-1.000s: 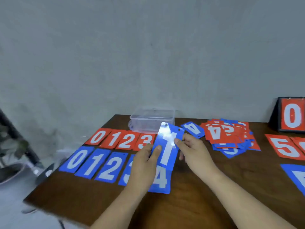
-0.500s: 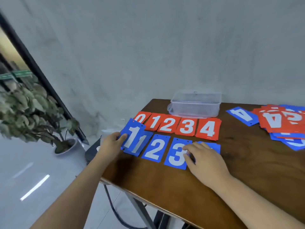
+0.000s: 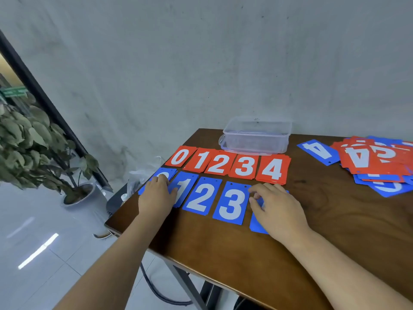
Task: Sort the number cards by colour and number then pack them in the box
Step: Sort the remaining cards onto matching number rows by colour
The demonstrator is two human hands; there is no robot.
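Red cards 0 to 4 (image 3: 228, 164) lie in a row on the wooden table (image 3: 245, 253). Below them runs a blue row: a 0 (image 3: 166, 173), a 1 (image 3: 186, 190), a 2 (image 3: 202, 198), a 3 (image 3: 231, 202) and a card mostly hidden under my right hand (image 3: 278, 210). My left hand (image 3: 157, 195) lies flat over the blue 0 and the left edge of the blue 1. My right hand rests on the rightmost blue card (image 3: 257, 224) with fingers bent. A clear plastic box (image 3: 257, 136) stands behind the red row.
A mixed heap of red and blue cards (image 3: 380, 164) lies at the right, with a loose blue 4 (image 3: 318, 151) beside it. The table's left edge is close to my left hand. A potted plant (image 3: 33, 142) stands on the floor to the left.
My left hand has laid the blue 1 down flat onto the blue 1 pile and now lies over the 0 and 1 cards. The right hand stays on the rightmost blue card. The view shifted left.
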